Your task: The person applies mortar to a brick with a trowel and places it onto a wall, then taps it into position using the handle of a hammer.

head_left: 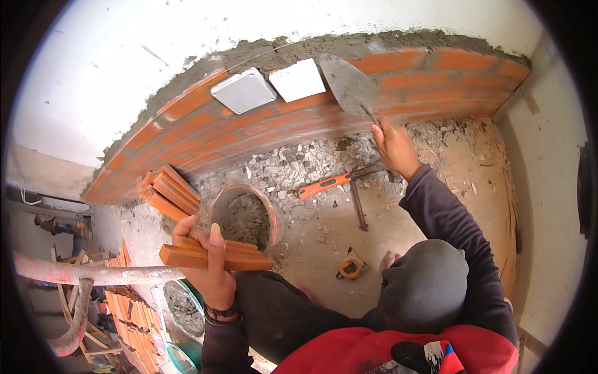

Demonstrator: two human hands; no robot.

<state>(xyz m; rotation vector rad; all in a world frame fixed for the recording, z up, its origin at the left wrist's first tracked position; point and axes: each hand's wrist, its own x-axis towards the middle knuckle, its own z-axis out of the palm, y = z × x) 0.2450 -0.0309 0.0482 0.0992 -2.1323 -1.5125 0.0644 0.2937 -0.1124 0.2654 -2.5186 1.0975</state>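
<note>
"Red shirt cloth [349, 352] lay closest to the camera, with a dark-clad knee [423, 287] beside it; what did the hands hold beyond that?"

"Left hand [210, 258]: fingers wrapped around orange grooved bricks [249, 260], thumb across them, held out over the near side of a round bucket [276, 218]; right hand [398, 149]: fingers curled tight about the handle of a trowel [352, 87], its smeared blade slanting up in front of the brick wall [411, 81]; whether the blade touched, I could not tell."

"And inside the bucket?"

"Grey mortar [246, 212], rough on top and lying below the reddish rim; a brick stack [174, 190] stood just left of it, near the wall's foot."

"Any other containers?"

"Two, at lower left; a green-rimmed tub [197, 294] held more grey mortar, lumpy and wet-looking; another green tub [180, 358] showed only in part, so its contents I could not make out."

"What lay to the bucket's right?"

"An orange-handled tool [324, 186] by the rubble [305, 159]; nearer the knee, a tape measure [351, 268] on the floor [317, 243]; two pale square panels [243, 91] sat along the wall's upper edge."
</note>
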